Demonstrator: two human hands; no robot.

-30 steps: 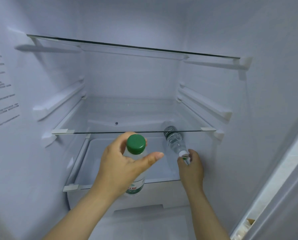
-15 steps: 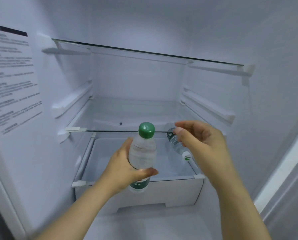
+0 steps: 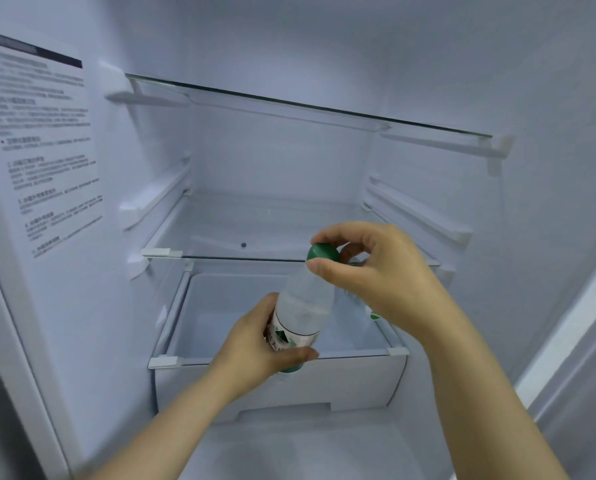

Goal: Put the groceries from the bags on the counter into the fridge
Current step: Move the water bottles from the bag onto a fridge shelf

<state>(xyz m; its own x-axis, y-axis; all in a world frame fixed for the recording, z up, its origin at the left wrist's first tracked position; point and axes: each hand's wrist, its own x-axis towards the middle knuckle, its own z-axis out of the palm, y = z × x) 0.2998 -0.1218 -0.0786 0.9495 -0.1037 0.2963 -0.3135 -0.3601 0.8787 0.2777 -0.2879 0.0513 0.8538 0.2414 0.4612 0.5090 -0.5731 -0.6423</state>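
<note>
Water bottle (image 3: 303, 306) sits in both my hands, in the air inside the open fridge (image 3: 289, 161), over the front edge of the glass cover (image 3: 352, 354) that tops the drawer (image 3: 272, 386). It is clear, slightly frosted plastic, round-shouldered, and tilted so that its ribbed green cap (image 3: 321, 252) points up and to the right, level with the front edge of the middle glass shelf (image 3: 220, 256).

My left hand (image 3: 255, 344) grips the lower body, fingers (image 3: 300, 355) curled around the white-and-green paper label, thumb across the front. My right hand (image 3: 376, 271) comes from the right and pinches the cap between thumb and curled fingertips.

A scrap of green-and-white label just below my right hand belongs to a second bottle (image 3: 374, 314) towards the right edge of the cover; the hand hides the rest of it, so I cannot tell how it lies.

The drawer is smooth white plastic, box-shaped, with a notch cut in its lower front edge. White clips cap the front corners of the cover and of the middle shelf. An upper glass shelf (image 3: 289, 102) runs across on moulded white rails. The left wall carries a white printed sticker (image 3: 40, 150) with a dark band on top; its lines of text are too blurred to read.
</note>
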